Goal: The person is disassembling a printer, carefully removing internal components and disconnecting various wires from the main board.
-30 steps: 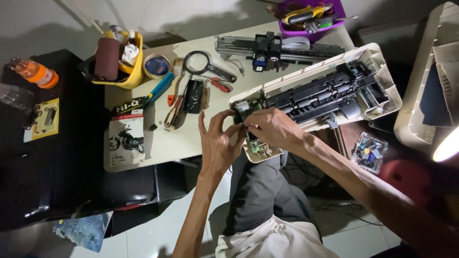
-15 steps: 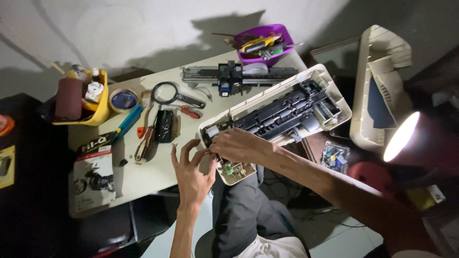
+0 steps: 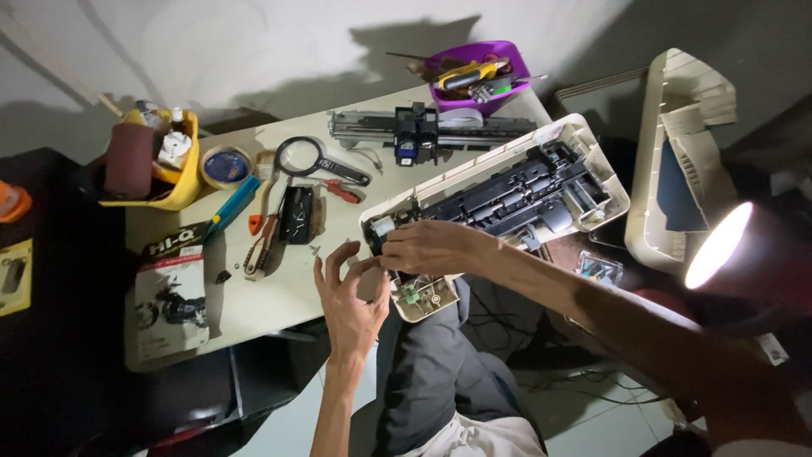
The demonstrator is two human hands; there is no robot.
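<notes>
A beige printer chassis [image 3: 507, 190] with black inner parts lies tilted across the table's right edge and my lap. My right hand [image 3: 427, 248] grips its near left end, fingers curled over the corner by the gears. My left hand [image 3: 351, 300] sits just below and left of that corner, palm up, fingers spread, holding nothing; its thumb is close to the chassis. A small green circuit board [image 3: 414, 294] shows at the chassis corner under my right hand.
On the table are a carriage rail assembly [image 3: 423, 129], purple tool bowl [image 3: 478, 72], magnifying glass [image 3: 300, 156], black device [image 3: 298, 214], brush [image 3: 258, 245], tape roll [image 3: 226, 165], yellow tub [image 3: 173, 190] and magazine [image 3: 172, 288]. A printer cover [image 3: 677, 161] and lit lamp [image 3: 719, 245] are at the right.
My left hand has come off the chassis corner and opened its fingers. My right hand stays on the corner. The view has shifted, so the table sits further left.
</notes>
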